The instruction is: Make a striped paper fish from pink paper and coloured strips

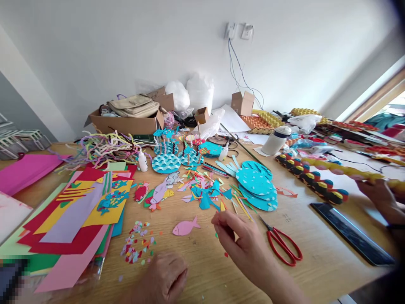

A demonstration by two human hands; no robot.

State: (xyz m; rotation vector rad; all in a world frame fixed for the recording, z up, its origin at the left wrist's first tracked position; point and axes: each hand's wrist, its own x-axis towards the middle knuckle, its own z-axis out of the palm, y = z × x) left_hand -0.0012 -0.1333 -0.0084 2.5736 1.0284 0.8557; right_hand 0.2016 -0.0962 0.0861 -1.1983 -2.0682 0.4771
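Note:
My left hand (167, 274) rests on the table in a loose fist, its knuckles slightly blurred; nothing sticks out of it. Thumb and fingers of my right hand (242, 242) are pinched together above the table; whatever may be between the tips is hidden. A pink paper fish (186, 228) with a drawn eye and gill line lies between and beyond both hands. Left of it spread many small coloured paper bits (137, 245). Red-handled scissors (283, 245) lie to the right of my right hand. Blue paper scraps (207, 196) are scattered beyond it.
Stacked coloured paper (76, 232) covers the left side. Paper fish (161, 192), glue bottles (143, 161) and blue ovals (256, 183) lie farther back. At right are a black phone (351, 232) and another person's hand (379, 196) on a yellow bumpy strip (341, 169).

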